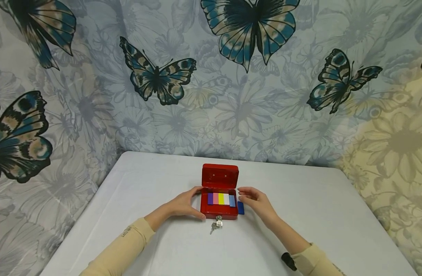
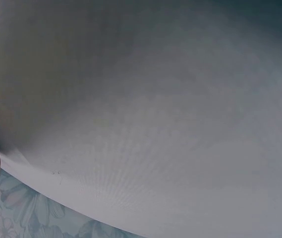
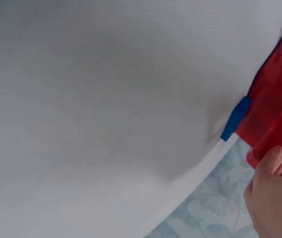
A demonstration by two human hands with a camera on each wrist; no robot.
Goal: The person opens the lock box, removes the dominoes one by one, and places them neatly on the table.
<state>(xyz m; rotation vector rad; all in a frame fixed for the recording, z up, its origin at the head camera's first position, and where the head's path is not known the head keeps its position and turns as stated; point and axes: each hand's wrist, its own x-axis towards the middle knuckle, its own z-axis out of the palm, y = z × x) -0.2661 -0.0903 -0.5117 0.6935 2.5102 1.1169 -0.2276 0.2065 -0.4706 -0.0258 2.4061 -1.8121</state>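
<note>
A red metal cash box [image 1: 219,212] stands on the table, its lid [image 1: 219,176] raised. Purple, pink, yellow, white and light blue blocks [image 1: 221,199] lie in a row inside. My left hand [image 1: 184,203] holds the box's left end, thumb at the front corner and fingers toward the back. Beside the right wall is my right hand [image 1: 257,201], fingers bent loosely, with nothing visible in its grasp. A dark blue block [image 1: 241,207] is on the table against that wall. In the right wrist view, the thumb overlaps the red box [image 3: 272,111]; contact cannot be told.
A small padlock [image 1: 219,221] hangs at the box's front, with keys [image 1: 213,227] beside it. Near the right sleeve is a small black object [image 1: 288,261]. The white table [image 1: 156,168] backs onto a butterfly-printed cloth [image 1: 183,130]. The left wrist view shows mostly white tabletop.
</note>
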